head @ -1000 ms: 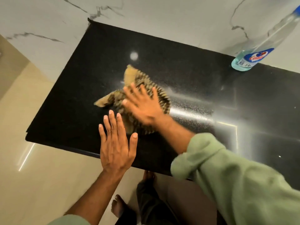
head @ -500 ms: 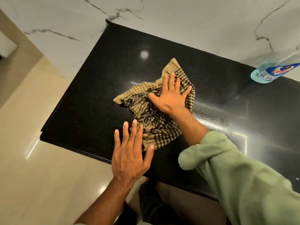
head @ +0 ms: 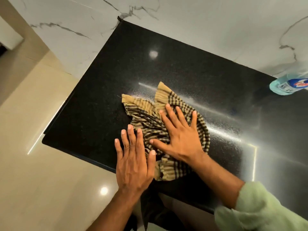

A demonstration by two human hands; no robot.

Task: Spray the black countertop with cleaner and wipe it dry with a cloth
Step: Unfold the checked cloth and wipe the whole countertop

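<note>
It looks like a home kitchen: a polished black speckled stone countertop [head: 116, 84] meets a white grey-veined marble wall [head: 200, 22], above glossy cream floor tiles [head: 33, 164], with a clear blue cleaner bottle [head: 286, 85] standing by.

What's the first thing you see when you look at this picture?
Two hands in the middle: the right hand presses flat on a crumpled checked cloth, the left hand lies flat beside it, thumb on the cloth's edge. Under them shines a black countertop; a blue spray bottle sits far right.
</note>
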